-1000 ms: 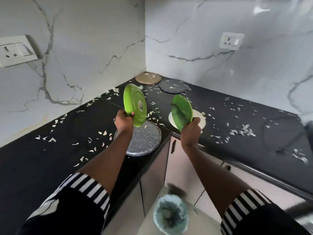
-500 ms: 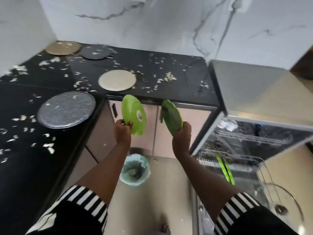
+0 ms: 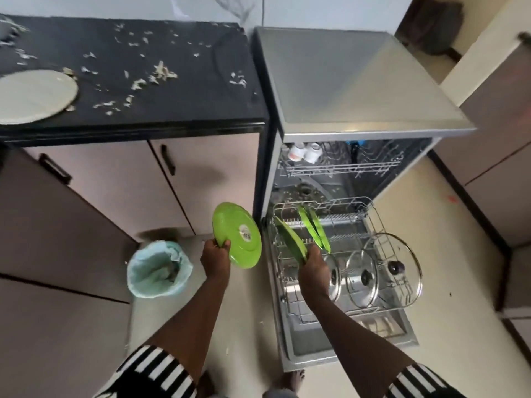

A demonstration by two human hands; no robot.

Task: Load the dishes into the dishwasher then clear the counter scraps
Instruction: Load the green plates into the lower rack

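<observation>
My left hand (image 3: 216,257) grips a green plate (image 3: 240,234) by its lower rim, held upright over the floor just left of the open dishwasher (image 3: 353,116). A second green plate (image 3: 290,239), tilted, is held by my right hand (image 3: 314,271) over the left end of the pulled-out lower rack (image 3: 370,214). Two more green plates (image 3: 314,228) stand in the rack's tines. Three glass pot lids (image 3: 393,268) stand at the rack's near end. White scraps (image 3: 161,71) litter the black counter (image 3: 184,116).
A cream round plate (image 3: 31,96) lies on the counter at the left. A bin with a pale blue liner (image 3: 158,271) stands on the floor by the cabinets. White cups (image 3: 304,152) sit in the upper rack. The dishwasher door (image 3: 344,340) lies open toward me.
The view has swung right from the counter corner to the dishwasher. Both hands carried their green plates along; the right plate now hangs over the lower rack.
</observation>
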